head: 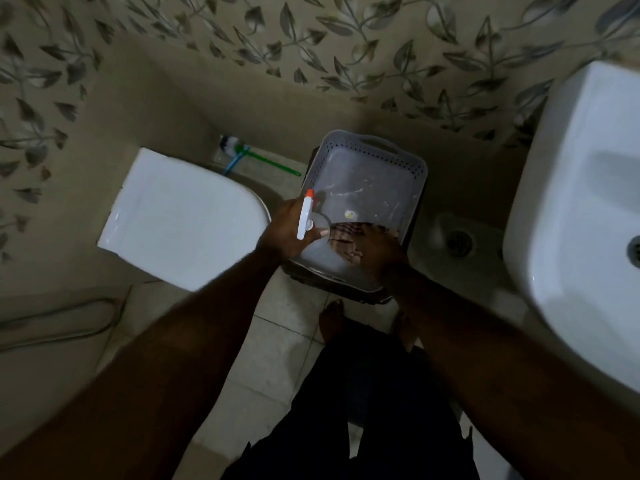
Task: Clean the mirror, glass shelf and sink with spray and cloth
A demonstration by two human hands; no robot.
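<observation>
My left hand [285, 230] grips a spray bottle [305, 216] with a white trigger head and an orange nozzle, held over the left rim of a grey perforated basket [408, 161]. Inside the basket's near end my right hand [375, 247] rests on a striped brown cloth [343, 237], fingers curled over it. The white sink [581, 202] fills the right edge of the view, with its drain at the far right. The mirror and glass shelf are out of view.
A white toilet with its lid shut [180, 216] stands to the left. A toilet brush with green and blue handles [249, 154] lies by the wall. A floor drain [459, 241] sits between basket and sink. My bare feet stand on the tiled floor.
</observation>
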